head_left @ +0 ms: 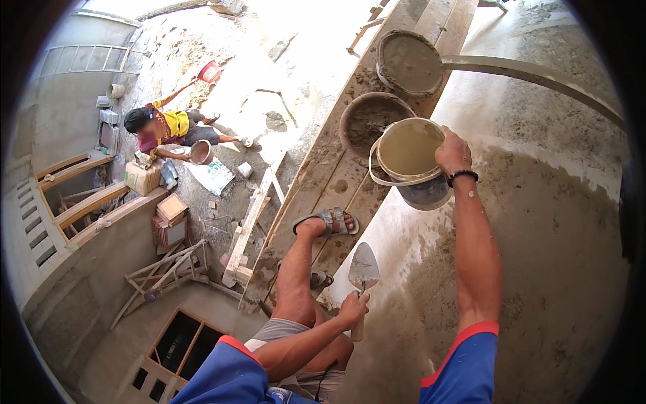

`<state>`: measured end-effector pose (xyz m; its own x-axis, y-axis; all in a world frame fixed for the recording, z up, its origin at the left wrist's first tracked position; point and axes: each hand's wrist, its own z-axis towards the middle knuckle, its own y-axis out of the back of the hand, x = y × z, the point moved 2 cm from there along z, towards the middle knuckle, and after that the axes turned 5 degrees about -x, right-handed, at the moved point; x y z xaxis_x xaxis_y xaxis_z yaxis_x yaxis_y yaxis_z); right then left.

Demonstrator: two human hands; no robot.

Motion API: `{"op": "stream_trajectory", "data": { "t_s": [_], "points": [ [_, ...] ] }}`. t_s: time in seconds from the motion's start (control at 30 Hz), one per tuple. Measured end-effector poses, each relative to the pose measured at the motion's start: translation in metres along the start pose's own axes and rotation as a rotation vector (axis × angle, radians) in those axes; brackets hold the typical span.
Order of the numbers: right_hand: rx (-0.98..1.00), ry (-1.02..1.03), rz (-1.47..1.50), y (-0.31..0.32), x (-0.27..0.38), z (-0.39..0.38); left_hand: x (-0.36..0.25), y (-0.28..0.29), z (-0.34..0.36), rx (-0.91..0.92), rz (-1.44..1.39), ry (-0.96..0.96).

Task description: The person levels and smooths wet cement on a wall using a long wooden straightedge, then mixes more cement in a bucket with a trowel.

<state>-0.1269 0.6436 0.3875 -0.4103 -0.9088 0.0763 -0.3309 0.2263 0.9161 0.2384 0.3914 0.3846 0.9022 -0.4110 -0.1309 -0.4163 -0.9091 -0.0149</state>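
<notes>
**Trowel and bucket in hand beside a partly coated wall**

Nearest, the left hand (352, 310) is closed around the handle of a trowel (364, 266), its blade pointing away from the body and carrying no visible heap of mortar. The right hand (454, 151) grips the rim of a pale bucket (426, 196) holding a greyish liquid; what supports its base, if anything, is hidden.

Alongside, the wall (538, 269) is dark and damp-looking over a broad stretch, with a ragged edge where paler surface begins. Judging by that, a good part seems coated, while the pale, patchy areas appear left to cover or smooth; whether the dark part is finished cannot be told.

Just beyond the held bucket, on the plank platform (336, 178), a brown basin (344, 128) shows rough residue and looks largely used up. Next to it, a tub of grey mix (409, 64) is filled near its rim, so material seems on hand. A long bar (525, 66) reaches from beside that tub across the wall.

Farther off, on the ground, a co-worker (178, 123) holds a red container (210, 72) and a pail (201, 152).

As for writing, the held bucket's dark side and a white sack (212, 176) near the co-worker bear markings, none legible.
</notes>
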Motion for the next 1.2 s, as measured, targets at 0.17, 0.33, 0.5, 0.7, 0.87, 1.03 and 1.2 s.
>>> {"op": "stream_trajectory", "data": {
  "t_s": [0.17,0.33,0.5,0.7,0.87,1.03,1.2],
  "points": [
    [0.018,-0.012,-0.009,-0.005,0.000,0.001,-0.001,0.002,0.001,0.005,-0.008,0.003],
    [0.077,-0.005,-0.038,-0.005,0.003,-0.001,-0.001,0.001,0.001,0.011,-0.022,0.022],
    [0.041,-0.016,0.015,-0.006,-0.012,-0.010,0.002,-0.001,0.005,0.002,-0.026,0.013],
    [-0.049,-0.099,0.242,-0.017,-0.060,-0.058,-0.001,0.004,0.005,-0.001,0.002,-0.019],
    [-0.284,0.042,0.475,-0.035,-0.111,-0.141,-0.001,0.010,0.001,-0.068,0.158,-0.054],
    [-0.223,-0.424,0.708,-0.059,-0.160,-0.223,0.023,0.020,0.015,-0.319,0.308,-0.180],
    [-0.308,-0.430,0.577,-0.118,-0.222,-0.335,0.012,0.020,0.010,-0.304,0.253,-0.014]
  ]
}}
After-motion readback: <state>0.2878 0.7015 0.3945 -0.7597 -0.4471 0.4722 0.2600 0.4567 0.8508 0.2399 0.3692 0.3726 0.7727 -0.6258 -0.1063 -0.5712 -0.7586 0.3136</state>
